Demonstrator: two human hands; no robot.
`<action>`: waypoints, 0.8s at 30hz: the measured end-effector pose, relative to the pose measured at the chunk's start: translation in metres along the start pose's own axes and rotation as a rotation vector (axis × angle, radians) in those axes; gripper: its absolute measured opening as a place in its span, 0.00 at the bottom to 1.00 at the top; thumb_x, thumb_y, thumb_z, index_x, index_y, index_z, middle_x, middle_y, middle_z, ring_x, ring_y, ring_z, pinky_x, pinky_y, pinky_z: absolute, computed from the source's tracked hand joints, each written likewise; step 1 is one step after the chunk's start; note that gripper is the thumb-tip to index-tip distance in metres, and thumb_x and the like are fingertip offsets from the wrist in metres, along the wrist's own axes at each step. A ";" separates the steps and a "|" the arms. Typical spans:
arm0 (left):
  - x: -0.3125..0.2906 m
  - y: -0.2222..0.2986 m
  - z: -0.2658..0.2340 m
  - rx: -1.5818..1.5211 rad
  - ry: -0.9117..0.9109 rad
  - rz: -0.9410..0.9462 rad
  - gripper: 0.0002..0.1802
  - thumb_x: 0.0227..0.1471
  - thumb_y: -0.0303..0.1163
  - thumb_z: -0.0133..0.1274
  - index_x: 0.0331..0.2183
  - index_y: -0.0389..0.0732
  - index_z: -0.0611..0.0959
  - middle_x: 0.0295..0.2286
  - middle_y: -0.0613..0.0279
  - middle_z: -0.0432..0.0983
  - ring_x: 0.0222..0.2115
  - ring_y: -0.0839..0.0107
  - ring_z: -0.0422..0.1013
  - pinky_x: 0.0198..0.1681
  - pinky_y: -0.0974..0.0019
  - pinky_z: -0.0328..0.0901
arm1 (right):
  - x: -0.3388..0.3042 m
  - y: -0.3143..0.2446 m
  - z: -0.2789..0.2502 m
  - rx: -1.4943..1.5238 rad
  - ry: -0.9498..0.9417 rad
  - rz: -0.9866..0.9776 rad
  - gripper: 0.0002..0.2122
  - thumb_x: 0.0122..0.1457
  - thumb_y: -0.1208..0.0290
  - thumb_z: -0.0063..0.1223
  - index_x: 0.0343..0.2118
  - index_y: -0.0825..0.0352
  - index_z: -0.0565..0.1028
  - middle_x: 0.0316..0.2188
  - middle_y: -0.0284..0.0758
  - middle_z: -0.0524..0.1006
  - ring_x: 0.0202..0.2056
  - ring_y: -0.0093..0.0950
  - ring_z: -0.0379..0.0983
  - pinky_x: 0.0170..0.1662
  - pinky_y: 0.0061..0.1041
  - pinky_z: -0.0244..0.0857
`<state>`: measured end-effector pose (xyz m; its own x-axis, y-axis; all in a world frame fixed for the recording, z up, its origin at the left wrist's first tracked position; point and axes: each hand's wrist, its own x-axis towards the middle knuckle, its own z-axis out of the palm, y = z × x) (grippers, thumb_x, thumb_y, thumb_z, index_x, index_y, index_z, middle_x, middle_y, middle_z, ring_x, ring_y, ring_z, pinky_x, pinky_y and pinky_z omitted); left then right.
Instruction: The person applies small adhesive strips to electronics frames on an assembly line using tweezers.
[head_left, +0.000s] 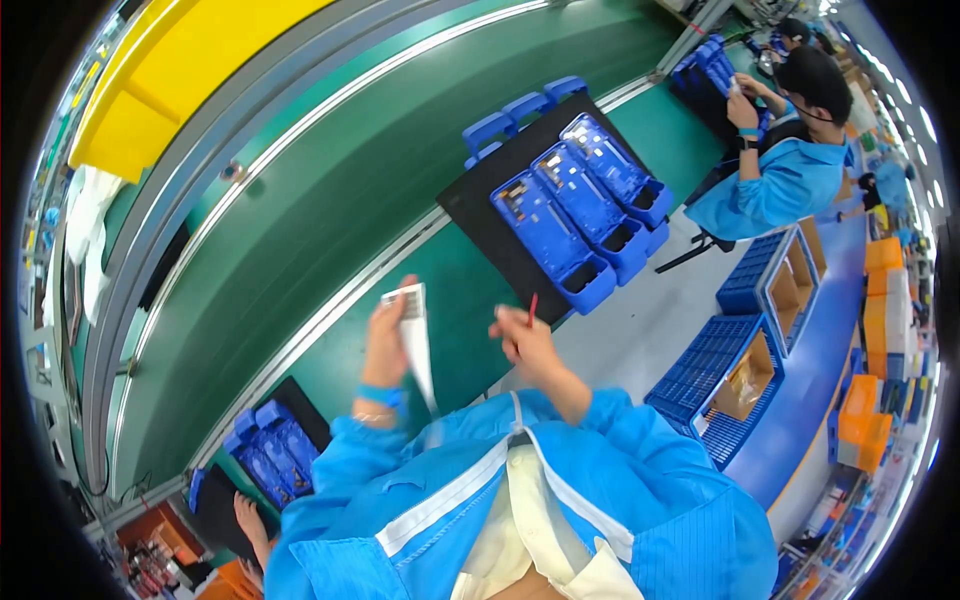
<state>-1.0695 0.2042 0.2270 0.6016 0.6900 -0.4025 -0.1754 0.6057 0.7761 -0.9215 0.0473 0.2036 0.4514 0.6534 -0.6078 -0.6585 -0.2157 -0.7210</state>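
Observation:
My left hand is closed on a white sheet with a dark printed block at its top; its long tail hangs down toward my jacket. To the right, my right hand is closed round a thin red stick-like tool, whose tip points up; its exact kind does not show. Both hands are over the near edge of the green bench. Beyond my right hand, three blue plastic housings with small parts inside lie side by side on a black mat. None of them is touched by my hands.
A green conveyor belt runs along the far side. More blue housings sit at lower left, near another person's hand. A co-worker sits at upper right. Blue crates stand at right; a yellow bin is upper left.

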 end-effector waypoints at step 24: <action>0.148 -0.141 0.073 -0.521 0.092 -0.172 0.15 0.50 0.40 0.39 0.34 0.42 0.75 0.30 0.59 0.73 0.29 0.65 0.70 0.34 0.61 0.67 | 0.091 -0.068 -0.231 0.408 0.366 -0.161 0.19 0.60 0.56 0.31 0.46 0.64 0.64 0.43 0.35 0.68 0.40 0.33 0.67 0.41 0.36 0.64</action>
<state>-0.8991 0.1917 0.0935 0.5891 0.5811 -0.5615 -0.4569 0.8127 0.3616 -0.6968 -0.0458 0.1205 0.6965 0.3454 -0.6290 -0.7107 0.2113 -0.6710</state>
